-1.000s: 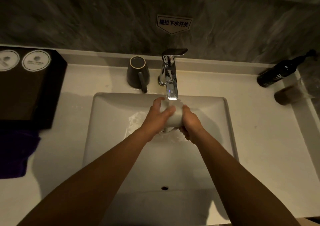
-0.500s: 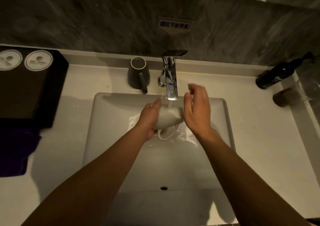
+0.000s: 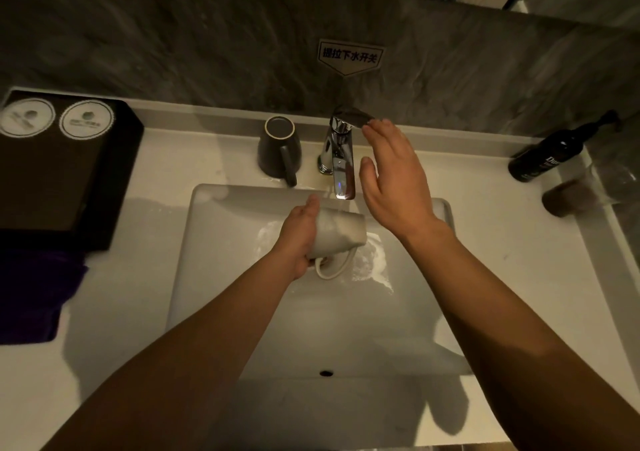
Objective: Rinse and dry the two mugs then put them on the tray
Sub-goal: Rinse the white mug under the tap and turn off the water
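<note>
White stone bench [image 3: 502, 243]. Black pump bottle [image 3: 543, 156] lying at rear right corner, brown tumbler [image 3: 568, 198] just beside it. Purple cloth [image 3: 31, 295] at left edge. Printed wall sign [image 3: 349, 56].

A single head-worn wide-angle view looks steeply down onto a washbasin [image 3: 242, 312] from above its near edge, facing the dark stone wall [image 3: 173, 35] at twelve o'clock; the lens sits close, so both forearms enter from five and seven o'clock and fill the lower frame; the faucet [image 3: 341, 160] stands just above centre toward twelve, the left hand [image 3: 298, 239] near centre, the right hand [image 3: 394, 180] toward one o'clock; the counter's edges bow with the wide lens; a black tray [image 3: 52, 180] lies at nine o'clock, a dark bottle [image 3: 550, 153] at two o'clock; no second view shares the scene.
</note>
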Action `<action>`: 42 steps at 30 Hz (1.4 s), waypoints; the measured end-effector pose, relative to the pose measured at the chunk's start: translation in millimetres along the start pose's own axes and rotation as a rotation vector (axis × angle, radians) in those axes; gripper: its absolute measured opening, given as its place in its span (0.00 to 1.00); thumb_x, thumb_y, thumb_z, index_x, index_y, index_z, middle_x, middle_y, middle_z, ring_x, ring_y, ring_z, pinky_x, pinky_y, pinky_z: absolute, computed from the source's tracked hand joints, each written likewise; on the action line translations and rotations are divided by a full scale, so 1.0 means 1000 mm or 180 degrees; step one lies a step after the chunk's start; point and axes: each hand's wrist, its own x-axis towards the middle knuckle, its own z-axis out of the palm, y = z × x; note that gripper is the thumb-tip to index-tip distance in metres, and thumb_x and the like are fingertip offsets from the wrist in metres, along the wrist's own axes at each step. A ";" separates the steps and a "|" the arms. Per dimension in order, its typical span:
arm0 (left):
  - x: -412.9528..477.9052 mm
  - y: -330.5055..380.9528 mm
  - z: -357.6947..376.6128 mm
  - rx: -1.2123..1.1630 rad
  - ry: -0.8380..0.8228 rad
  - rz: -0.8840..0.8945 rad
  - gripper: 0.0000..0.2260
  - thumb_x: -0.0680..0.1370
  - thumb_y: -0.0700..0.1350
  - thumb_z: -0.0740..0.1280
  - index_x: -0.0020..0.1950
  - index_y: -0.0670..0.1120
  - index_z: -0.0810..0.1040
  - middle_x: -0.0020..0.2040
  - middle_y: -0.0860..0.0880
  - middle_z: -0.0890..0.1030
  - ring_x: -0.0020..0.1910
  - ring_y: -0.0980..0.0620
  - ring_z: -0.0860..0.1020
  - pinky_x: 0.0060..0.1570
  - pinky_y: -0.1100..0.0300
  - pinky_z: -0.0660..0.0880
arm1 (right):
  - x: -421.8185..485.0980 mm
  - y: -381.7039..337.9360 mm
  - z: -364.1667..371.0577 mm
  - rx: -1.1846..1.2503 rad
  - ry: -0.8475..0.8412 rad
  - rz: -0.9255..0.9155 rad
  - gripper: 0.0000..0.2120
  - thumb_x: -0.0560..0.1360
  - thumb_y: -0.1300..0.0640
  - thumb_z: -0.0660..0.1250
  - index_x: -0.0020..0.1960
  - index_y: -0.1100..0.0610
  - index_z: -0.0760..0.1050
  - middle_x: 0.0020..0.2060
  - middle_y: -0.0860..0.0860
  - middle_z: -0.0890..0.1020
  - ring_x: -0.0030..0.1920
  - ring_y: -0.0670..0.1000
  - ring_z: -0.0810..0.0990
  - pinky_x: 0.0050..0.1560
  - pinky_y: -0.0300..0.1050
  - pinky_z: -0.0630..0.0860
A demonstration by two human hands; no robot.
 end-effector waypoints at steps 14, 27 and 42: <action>-0.001 -0.013 -0.017 -0.0858 0.0079 -0.0157 0.23 0.80 0.66 0.63 0.68 0.52 0.73 0.62 0.44 0.82 0.57 0.40 0.82 0.48 0.47 0.80 | -0.128 -0.022 0.048 0.1960 -0.0356 0.2403 0.10 0.82 0.51 0.66 0.49 0.59 0.77 0.40 0.52 0.81 0.34 0.46 0.77 0.42 0.48 0.75; -0.026 -0.030 -0.033 -0.1315 0.0025 0.0173 0.16 0.85 0.57 0.61 0.61 0.46 0.78 0.57 0.42 0.83 0.54 0.42 0.83 0.49 0.46 0.81 | -0.121 -0.019 0.050 0.1717 -0.1349 0.1550 0.13 0.85 0.52 0.59 0.44 0.56 0.74 0.38 0.51 0.84 0.32 0.51 0.81 0.34 0.46 0.75; -0.053 -0.073 -0.231 0.3576 0.2271 0.1950 0.26 0.81 0.53 0.60 0.74 0.39 0.73 0.74 0.33 0.72 0.72 0.31 0.71 0.68 0.36 0.72 | -0.018 -0.116 0.115 0.0718 -0.0933 0.0494 0.14 0.84 0.50 0.61 0.53 0.60 0.78 0.47 0.61 0.84 0.47 0.62 0.82 0.49 0.57 0.79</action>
